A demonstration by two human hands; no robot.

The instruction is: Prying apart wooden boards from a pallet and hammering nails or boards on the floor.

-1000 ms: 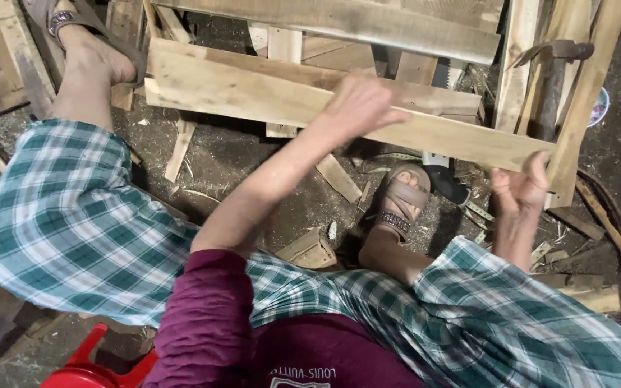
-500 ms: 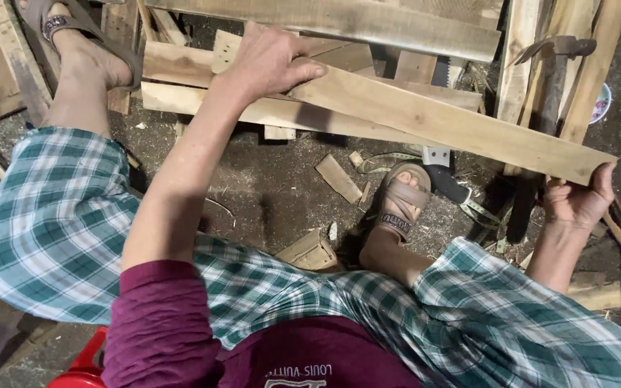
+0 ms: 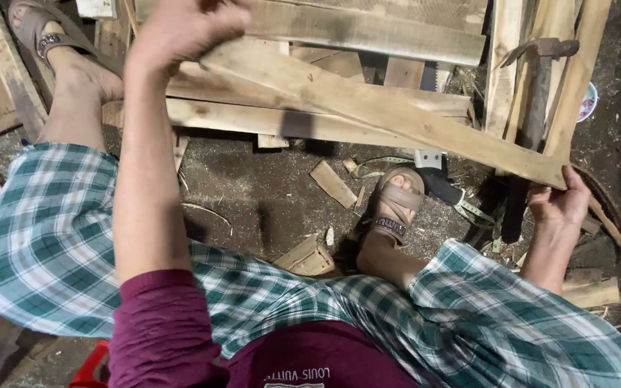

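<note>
I hold a long pale wooden plank [image 3: 389, 115] slanting from upper left down to the right, above my knees. My left hand [image 3: 181, 29] grips its upper left end near the top of the view. My right hand [image 3: 558, 201] supports its lower right end from below. Under the plank lie more boards of a wooden pallet [image 3: 267, 118]. My sandalled right foot [image 3: 397, 205] rests on the dirt floor below the plank, my left foot [image 3: 52, 47] at the upper left.
A hammer [image 3: 533, 50] hangs among upright boards [image 3: 504, 65] at the right. Wood offcuts [image 3: 332, 183] and a small block [image 3: 307, 255] lie on the dark floor. A measuring tape [image 3: 476, 212] trails near my right foot. A red stool [image 3: 91, 366] shows at bottom left.
My left hand has slid leftward and up along the plank to its left end. The plank has tilted more steeply, and my right hand has moved down and right with its end.
</note>
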